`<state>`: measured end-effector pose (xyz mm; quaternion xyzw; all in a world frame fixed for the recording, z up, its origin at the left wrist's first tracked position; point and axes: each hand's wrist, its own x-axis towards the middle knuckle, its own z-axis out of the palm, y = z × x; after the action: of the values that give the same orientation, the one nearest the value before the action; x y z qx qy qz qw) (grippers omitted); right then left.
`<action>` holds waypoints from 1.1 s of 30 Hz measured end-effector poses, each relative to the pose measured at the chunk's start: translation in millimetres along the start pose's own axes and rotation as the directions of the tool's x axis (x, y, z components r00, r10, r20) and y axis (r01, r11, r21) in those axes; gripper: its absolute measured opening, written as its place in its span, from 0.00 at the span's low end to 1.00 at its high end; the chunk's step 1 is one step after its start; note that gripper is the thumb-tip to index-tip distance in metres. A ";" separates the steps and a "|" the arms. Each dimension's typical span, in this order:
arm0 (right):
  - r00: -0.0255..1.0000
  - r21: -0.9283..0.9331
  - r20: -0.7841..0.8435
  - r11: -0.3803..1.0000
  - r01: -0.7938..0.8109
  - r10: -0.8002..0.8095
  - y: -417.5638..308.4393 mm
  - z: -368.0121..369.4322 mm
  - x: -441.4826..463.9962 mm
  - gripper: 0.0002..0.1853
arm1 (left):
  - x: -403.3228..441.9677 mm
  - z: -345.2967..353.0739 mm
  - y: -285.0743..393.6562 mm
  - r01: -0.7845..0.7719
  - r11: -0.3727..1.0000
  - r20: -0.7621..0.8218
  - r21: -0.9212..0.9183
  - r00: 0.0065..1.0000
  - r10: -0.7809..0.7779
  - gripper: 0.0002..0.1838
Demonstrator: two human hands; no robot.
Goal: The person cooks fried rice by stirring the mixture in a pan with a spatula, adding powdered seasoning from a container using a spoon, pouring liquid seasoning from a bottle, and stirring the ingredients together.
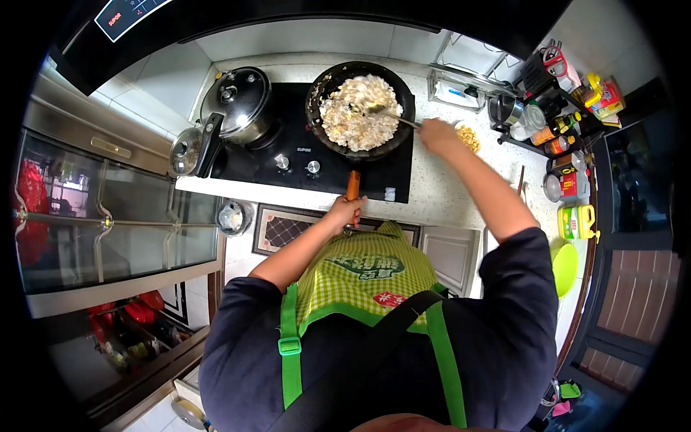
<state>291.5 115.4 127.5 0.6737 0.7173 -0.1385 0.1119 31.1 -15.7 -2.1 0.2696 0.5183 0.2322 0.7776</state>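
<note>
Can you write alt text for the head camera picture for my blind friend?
Left hand grips the handle of a black wok; right hand holds a metal utensil in pale food. A lidded pot sits nearby.

I'm seeing a silver pressure cooker (241,101) standing at the far left, with a round glass lid (186,150) showing just beside its black handle. Nearer on the left, a glass-fronted cabinet (129,248) is reflecting the room, and a patterned mat (281,233) is lying on the floor. On the right, I'm watching bottles (561,133) crowding together; nearer, a yellow jug (575,222) is standing beside a bright green basin (565,270).
</note>
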 end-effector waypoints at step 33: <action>0.993 0.189 0.113 0.981 -0.047 0.026 12.3 -13.9 -17.9 0.25 | -4.0 -0.5 8.8 -0.058 0.982 -0.153 0.178 0.984 0.086 0.14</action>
<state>305.3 104.2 146.1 0.6856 0.6810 -0.2415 0.0886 28.5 -11.5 6.2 0.3353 0.5871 0.2353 0.6982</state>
